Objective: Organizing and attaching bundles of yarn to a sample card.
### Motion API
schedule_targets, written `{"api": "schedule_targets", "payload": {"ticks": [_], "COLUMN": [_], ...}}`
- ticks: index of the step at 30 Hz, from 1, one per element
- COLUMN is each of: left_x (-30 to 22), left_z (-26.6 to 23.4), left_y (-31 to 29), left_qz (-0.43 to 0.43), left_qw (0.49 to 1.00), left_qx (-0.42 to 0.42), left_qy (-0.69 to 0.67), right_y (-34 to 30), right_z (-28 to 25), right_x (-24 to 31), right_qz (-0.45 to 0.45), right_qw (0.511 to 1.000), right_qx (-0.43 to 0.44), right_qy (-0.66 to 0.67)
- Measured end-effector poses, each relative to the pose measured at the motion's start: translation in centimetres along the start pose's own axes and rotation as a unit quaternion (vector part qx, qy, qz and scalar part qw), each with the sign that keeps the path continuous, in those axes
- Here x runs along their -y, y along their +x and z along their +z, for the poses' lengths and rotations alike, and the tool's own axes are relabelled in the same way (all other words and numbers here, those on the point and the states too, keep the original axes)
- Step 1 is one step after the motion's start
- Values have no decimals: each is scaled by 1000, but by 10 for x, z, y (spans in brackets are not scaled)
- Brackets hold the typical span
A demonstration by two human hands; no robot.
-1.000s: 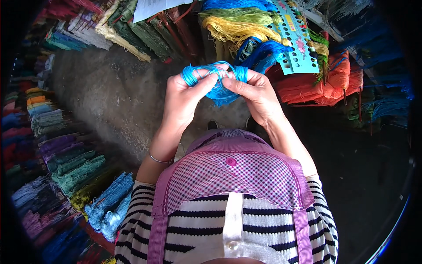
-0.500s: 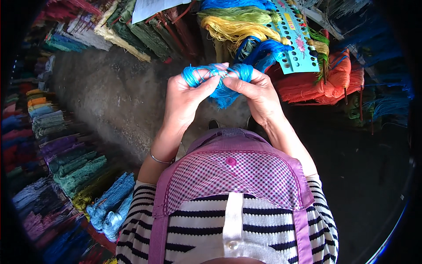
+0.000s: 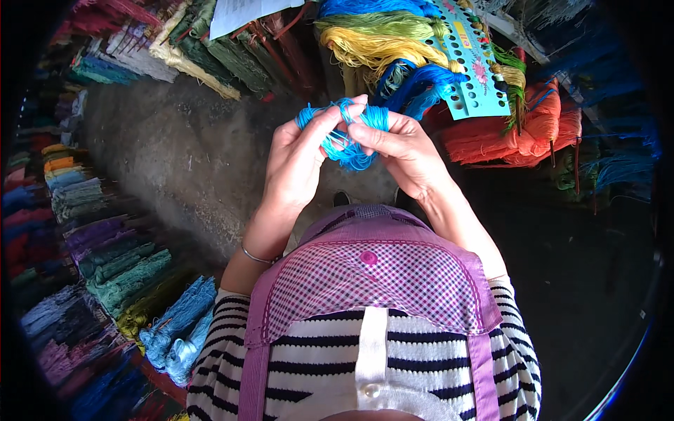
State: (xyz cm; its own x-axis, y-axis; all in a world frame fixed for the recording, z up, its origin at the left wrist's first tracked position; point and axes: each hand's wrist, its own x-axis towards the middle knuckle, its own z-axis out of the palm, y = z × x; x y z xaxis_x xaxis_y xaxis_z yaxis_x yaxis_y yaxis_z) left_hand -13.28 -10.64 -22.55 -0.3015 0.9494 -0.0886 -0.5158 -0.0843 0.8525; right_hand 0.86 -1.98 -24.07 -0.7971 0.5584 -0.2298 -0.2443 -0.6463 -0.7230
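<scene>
Can't trace how the blue thread (image 3: 354, 160) runs, tbh, since the left hand (image 3: 298, 158) and right hand (image 3: 404, 149) cover chunks of it, and several fingertips are tucked out of sight. The apron (image 3: 372, 277) hides most of the shoes (image 3: 341, 199). White paper (image 3: 246, 14) and teal card (image 3: 484, 107) both get chopped by the top edge, and the card's smallest print is unreadable. Skeins (image 3: 28, 217) along the far left just go dark and mushy.
</scene>
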Motion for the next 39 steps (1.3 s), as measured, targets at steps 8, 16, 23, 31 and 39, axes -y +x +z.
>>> {"api": "schedule_targets", "payload": {"ticks": [8, 16, 23, 31, 39], "left_x": [-5, 3, -3, -6, 4], "left_z": [-6, -14, -13, -2, -10], "left_y": [-1, -1, -1, 0, 4], "left_qz": [-8, 37, -1, -50, 13], "left_qw": [999, 998, 999, 998, 978], "left_qx": [-9, 21, -15, 26, 75], "left_qy": [31, 50, 45, -26, 192], "right_y": [-3, -3, -1, 8, 8], "right_z": [4, 3, -4, 2, -3], "right_x": [3, 3, -1, 2, -4], "right_qz": [-10, -9, -34, -7, -39], "right_qw": [999, 1000, 998, 999, 999], "right_qx": [-13, -23, -10, 4, -36], "right_qy": [-30, -8, 61, 45, -1]}}
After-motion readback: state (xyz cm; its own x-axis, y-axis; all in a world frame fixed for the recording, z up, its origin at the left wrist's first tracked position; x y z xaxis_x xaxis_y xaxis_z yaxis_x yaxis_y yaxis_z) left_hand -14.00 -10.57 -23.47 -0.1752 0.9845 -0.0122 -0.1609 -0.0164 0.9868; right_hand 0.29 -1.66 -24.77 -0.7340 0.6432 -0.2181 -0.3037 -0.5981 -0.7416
